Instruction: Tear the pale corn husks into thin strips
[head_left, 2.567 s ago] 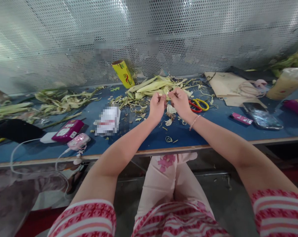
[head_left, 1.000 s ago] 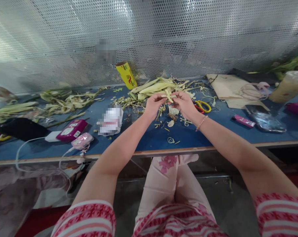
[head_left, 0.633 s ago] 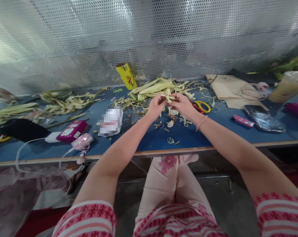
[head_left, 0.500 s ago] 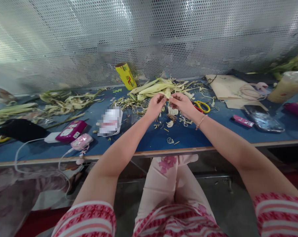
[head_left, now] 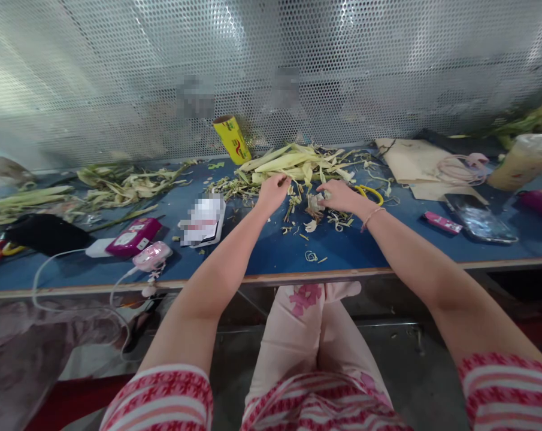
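Both my hands rest low on the blue table (head_left: 271, 254), among loose corn-husk scraps (head_left: 331, 221). My left hand (head_left: 272, 193) is curled, its fingertips beside thin husk strips (head_left: 292, 200); what it holds, if anything, is hidden. A little to the right, my right hand (head_left: 341, 196) lies knuckles up, fingers pinched on a pale husk scrap (head_left: 315, 202). A pile of long green-yellow husks (head_left: 293, 161) lies just behind both hands.
Yellow-handled scissors (head_left: 370, 193) lie right of my right hand. A yellow roll (head_left: 232, 139) leans on the perforated metal wall. To the right are a phone (head_left: 480, 218), brown paper (head_left: 409, 161) and a drink cup (head_left: 522, 161); to the left a white packet (head_left: 203, 218), a magenta power bank (head_left: 127, 237) and more husks (head_left: 122, 182).
My hands were raised together, working a small husk piece between their fingertips. They have dropped to the table and moved apart, and that piece no longer shows between them.
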Demonstrator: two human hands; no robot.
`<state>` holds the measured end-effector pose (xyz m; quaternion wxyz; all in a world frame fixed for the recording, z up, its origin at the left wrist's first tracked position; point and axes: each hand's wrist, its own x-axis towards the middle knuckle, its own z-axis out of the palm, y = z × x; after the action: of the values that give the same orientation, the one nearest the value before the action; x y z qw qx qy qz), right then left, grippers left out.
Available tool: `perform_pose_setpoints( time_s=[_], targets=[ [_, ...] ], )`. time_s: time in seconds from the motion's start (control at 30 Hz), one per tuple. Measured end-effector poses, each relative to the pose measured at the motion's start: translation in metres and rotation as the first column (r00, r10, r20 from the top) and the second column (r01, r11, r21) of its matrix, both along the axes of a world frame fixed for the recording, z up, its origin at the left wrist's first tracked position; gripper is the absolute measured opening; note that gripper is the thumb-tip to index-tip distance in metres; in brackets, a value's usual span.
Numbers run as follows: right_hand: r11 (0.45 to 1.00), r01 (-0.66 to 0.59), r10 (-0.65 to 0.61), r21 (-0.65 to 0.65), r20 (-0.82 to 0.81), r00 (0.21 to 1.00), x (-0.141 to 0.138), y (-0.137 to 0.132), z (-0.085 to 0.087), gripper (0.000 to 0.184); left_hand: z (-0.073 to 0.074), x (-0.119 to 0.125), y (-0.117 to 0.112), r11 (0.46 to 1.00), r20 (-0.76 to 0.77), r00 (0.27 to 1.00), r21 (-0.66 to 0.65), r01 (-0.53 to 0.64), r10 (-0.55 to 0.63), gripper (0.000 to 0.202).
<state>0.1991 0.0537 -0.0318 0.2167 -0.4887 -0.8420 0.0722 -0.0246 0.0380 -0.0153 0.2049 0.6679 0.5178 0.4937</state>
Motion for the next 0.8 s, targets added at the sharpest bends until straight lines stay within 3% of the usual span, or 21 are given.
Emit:
perform_pose_setpoints(
  time_s=[0.17,0.47,0.57,0.67,0.73,0.8],
  targets=[
    [0.999,0.042,-0.040,-0.015,0.066,0.997,-0.003,-0.002,-0.003,0.047,-0.009,0.000,0.004,0.995,-0.188,0.981,-0.077,-0.070,0.054,0.007],
    [1.000,-0.011,0.005,-0.023,-0.240,0.971,-0.002,0.000,-0.001,0.039,-0.010,-0.002,0.004,0.962,-0.340,0.939,-0.234,-0.137,0.052,0.019],
    [0.999,-0.001,-0.016,-0.049,-0.350,0.937,-0.005,-0.006,0.005,0.038,-0.013,-0.003,0.005,0.955,-0.277,0.952,-0.224,-0.193,0.128,0.021],
    [1.000,0.000,-0.011,-0.024,-0.457,0.889,-0.008,-0.009,0.010,0.037,-0.012,0.000,0.004,0.967,-0.081,0.965,-0.040,-0.252,0.248,0.026],
    [1.000,0.002,0.006,0.015,-0.514,0.858,-0.010,-0.011,0.011,0.033,-0.008,0.005,0.000,0.988,-0.038,0.987,0.035,-0.153,0.155,0.020],
    [0.999,0.004,0.026,0.051,-0.555,0.831,-0.012,-0.012,0.012,0.027,-0.003,0.012,-0.006,0.998,-0.031,0.999,0.051,0.039,-0.038,0.019]
  ],
)
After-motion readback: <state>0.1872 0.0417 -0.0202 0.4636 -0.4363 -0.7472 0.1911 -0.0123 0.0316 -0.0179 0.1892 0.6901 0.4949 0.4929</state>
